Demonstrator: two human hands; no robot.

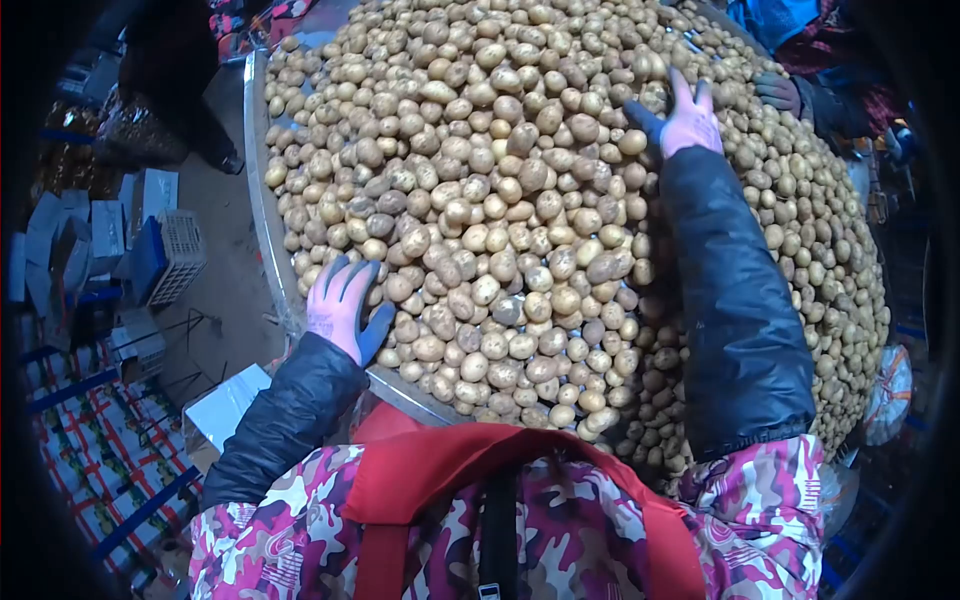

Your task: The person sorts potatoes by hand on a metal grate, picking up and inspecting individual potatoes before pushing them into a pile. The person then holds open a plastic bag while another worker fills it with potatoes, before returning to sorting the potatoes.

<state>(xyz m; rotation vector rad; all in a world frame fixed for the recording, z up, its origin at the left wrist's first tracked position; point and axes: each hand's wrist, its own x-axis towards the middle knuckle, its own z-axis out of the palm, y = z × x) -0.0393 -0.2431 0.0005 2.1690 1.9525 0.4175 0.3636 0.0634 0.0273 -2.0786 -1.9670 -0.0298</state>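
A large heap of small brown potatoes covers the metal-edged table in front of me. My left hand, in a pink and grey glove, rests on the potatoes near the table's left front edge, fingers spread and thumb apart. Farther out on the right, my right hand wears a similar glove and lies on the heap with its fingers apart. Neither hand has a potato in its grasp that I can see. Potatoes partly hide the right fingertips.
The metal table rim curves along the left side. Another person's gloved hand touches the heap at the far right. On the floor at left stand a white plastic crate, several cartons and printed boxes. A person in dark clothing stands beyond.
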